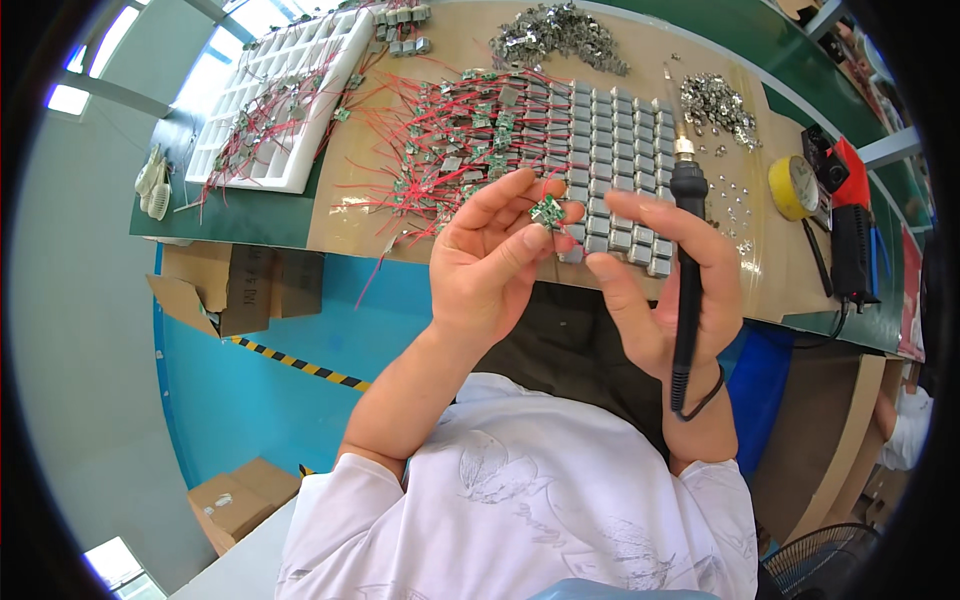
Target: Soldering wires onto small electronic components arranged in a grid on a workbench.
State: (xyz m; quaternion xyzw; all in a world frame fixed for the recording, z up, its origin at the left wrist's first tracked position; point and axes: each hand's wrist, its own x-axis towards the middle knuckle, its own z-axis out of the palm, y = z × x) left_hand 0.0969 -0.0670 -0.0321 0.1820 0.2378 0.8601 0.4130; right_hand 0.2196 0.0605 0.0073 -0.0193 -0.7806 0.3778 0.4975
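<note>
A small green circuit board [547, 212] with red wire is pinched between the thumb and fingers of my left hand [485, 255], above the near edge of the workbench. Close by on the right, my right hand [690, 285] holds a soldering iron [688, 190] with a black handle, its tip pointing away from me. My right thumb and index finger are apart, near the board and its red wire. Beneath and beyond both hands stand rows of grey metal blocks [615, 120]. Left of these rows lie many green boards with red wires [450, 150].
A white compartment tray [290, 165] with wired boards stands far left. Piles of small metal parts [560, 38] and bright metal pieces [718, 103] lie at the back. Yellow tape [792, 188] and a black iron holder [851, 250] are right. Cardboard boxes [240, 285] stand beyond the bench's left front edge.
</note>
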